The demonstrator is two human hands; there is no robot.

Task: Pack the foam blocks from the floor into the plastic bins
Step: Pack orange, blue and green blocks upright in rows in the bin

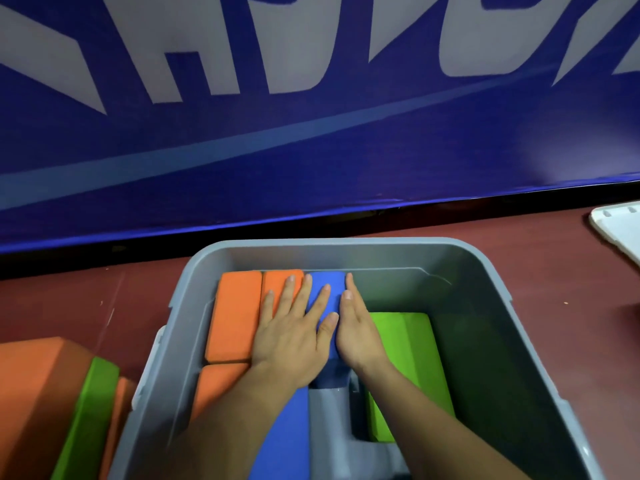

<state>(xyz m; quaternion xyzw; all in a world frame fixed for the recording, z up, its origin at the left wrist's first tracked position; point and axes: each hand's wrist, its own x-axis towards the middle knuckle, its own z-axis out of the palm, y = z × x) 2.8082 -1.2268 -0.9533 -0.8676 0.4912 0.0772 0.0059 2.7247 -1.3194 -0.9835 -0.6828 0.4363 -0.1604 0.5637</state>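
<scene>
A grey plastic bin (478, 268) stands on the dark red floor in front of me. Inside it lie orange foam blocks (235, 313) at the left, a blue block (327, 280) beside them and a green block (412, 344) lower at the right. My left hand (294, 334) lies flat, fingers spread, across an orange block and the blue block. My right hand (358, 330) stands on edge against the blue block's right side, fingers straight. Another blue block (284, 434) lies near the bin's front, partly under my left forearm.
Outside the bin at the left sit more foam blocks on the floor: a large orange one (31, 393) and a green one (90, 410). A blue banner wall (311, 150) runs behind the bin. A white lid or tray (620, 226) lies at the far right.
</scene>
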